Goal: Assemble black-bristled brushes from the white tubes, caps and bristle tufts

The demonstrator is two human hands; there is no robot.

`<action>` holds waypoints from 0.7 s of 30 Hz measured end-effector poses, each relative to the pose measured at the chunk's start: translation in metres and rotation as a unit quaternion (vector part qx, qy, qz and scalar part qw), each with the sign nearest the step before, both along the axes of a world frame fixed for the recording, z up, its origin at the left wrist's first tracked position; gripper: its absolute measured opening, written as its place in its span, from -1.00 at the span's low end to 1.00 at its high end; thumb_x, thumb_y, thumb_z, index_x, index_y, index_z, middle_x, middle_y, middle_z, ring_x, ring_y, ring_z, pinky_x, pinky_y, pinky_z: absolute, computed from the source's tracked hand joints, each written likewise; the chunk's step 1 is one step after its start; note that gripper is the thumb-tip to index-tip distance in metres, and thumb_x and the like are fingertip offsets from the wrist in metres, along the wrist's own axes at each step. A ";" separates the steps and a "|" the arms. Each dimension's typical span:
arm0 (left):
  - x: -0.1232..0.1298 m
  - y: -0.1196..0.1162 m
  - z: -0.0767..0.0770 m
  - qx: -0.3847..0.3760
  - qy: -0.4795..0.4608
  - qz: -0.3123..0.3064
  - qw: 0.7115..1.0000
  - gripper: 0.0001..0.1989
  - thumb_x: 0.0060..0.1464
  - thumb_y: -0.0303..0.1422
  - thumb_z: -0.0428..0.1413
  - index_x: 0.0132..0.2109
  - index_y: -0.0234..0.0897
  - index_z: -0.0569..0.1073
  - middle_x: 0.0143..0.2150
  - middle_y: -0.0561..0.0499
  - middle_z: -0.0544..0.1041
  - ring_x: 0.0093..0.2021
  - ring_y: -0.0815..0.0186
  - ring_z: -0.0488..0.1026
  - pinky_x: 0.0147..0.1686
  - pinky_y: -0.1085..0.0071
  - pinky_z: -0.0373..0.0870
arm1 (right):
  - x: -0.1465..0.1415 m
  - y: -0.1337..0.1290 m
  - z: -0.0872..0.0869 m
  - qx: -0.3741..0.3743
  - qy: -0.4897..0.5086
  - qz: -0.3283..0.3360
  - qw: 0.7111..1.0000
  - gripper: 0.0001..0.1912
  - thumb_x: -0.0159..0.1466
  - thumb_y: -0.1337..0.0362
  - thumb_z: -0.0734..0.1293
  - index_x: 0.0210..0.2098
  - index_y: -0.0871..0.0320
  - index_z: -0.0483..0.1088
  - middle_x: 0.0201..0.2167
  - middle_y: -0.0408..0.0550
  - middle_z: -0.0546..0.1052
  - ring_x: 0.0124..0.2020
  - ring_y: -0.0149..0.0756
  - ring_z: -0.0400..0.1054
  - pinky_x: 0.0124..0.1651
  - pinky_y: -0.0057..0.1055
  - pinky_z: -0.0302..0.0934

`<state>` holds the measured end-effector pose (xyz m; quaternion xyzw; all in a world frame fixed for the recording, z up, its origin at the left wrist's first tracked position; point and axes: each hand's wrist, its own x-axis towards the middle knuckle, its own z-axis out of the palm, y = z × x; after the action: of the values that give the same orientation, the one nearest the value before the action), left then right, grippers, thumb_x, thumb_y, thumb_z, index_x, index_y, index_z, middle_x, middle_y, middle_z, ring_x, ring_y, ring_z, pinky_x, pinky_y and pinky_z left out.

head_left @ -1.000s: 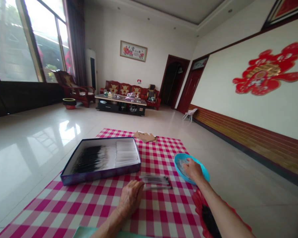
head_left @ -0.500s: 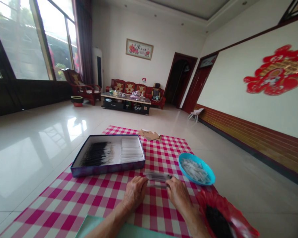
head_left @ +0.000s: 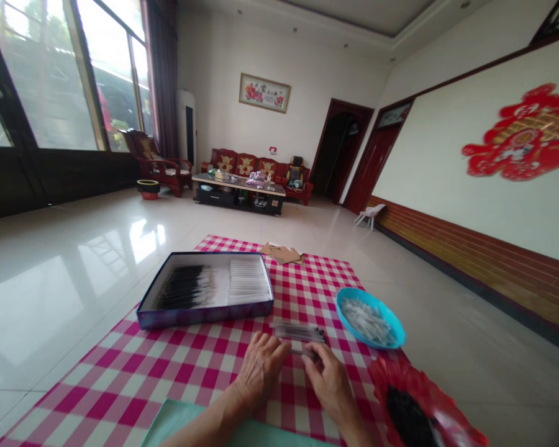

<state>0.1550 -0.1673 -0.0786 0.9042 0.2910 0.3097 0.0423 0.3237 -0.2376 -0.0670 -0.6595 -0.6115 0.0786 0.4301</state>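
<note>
Right of the box [head_left: 205, 314], our left hand [head_left: 261, 367] pinches a slim tube [head_left: 297, 352] over the checked tabletop [head_left: 168, 360]; our right hand [head_left: 330, 380] narrows its fingers on the other end. Probably light, stiff, slick: best held near both ends.

Daylight from the tall windows [head_left: 112, 74] at left leaves bright glare on the glossy floor [head_left: 144, 239]; the ceiling [head_left: 354, 12] sits dimmer; edges stretch with wide-angle distortion; fine detail between the hands [head_left: 298, 351] looks soft, perhaps from motion blur.
</note>
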 end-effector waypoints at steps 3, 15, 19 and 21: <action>-0.003 0.004 0.000 -0.003 -0.022 0.017 1.000 -0.77 0.22 -0.43 -0.10 -0.09 -0.15 0.42 -0.33 -0.01 0.45 -0.33 0.26 0.29 -0.18 0.24 0.12 | 0.010 -0.003 -0.008 -0.029 0.130 -0.050 0.990 -0.63 0.20 0.02 0.24 -0.24 0.18 0.48 -0.39 0.00 0.60 -0.37 -0.17 0.48 -0.32 -0.36 0.37; 0.005 -0.008 0.003 0.021 0.028 -0.013 0.999 -0.85 0.23 -0.37 -0.07 -0.24 -0.18 0.39 -0.37 0.02 0.41 -0.34 0.26 0.27 -0.30 0.34 0.15 | -0.008 -0.005 -0.009 -0.031 0.086 -0.062 0.994 -0.51 0.24 -0.07 0.16 -0.52 0.17 0.43 -0.68 -0.16 0.38 -0.62 -0.37 0.21 -0.54 -0.48 0.12; 0.005 -0.010 0.006 0.026 0.023 -0.001 0.999 -0.85 0.23 -0.35 -0.07 -0.24 -0.17 0.38 -0.37 0.02 0.40 -0.34 0.26 0.26 -0.27 0.31 0.13 | -0.011 -0.005 -0.009 -0.016 0.103 -0.050 0.993 -0.56 0.27 -0.03 0.16 -0.50 0.16 0.41 -0.62 -0.13 0.42 -0.57 -0.34 0.26 -0.49 -0.48 0.16; 0.005 -0.010 0.009 0.030 0.015 0.009 0.999 -0.83 0.24 -0.36 -0.09 -0.25 -0.18 0.38 -0.39 0.02 0.39 -0.36 0.26 0.26 -0.27 0.29 0.12 | -0.012 -0.006 -0.009 0.003 0.105 -0.037 0.994 -0.61 0.28 0.01 0.16 -0.46 0.16 0.41 -0.55 -0.10 0.46 -0.51 -0.32 0.31 -0.42 -0.48 0.21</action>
<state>0.1595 -0.1777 -0.0700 0.9070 0.2900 0.3052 0.0078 0.3117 -0.2438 -0.0759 -0.6688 -0.5382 0.1296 0.4963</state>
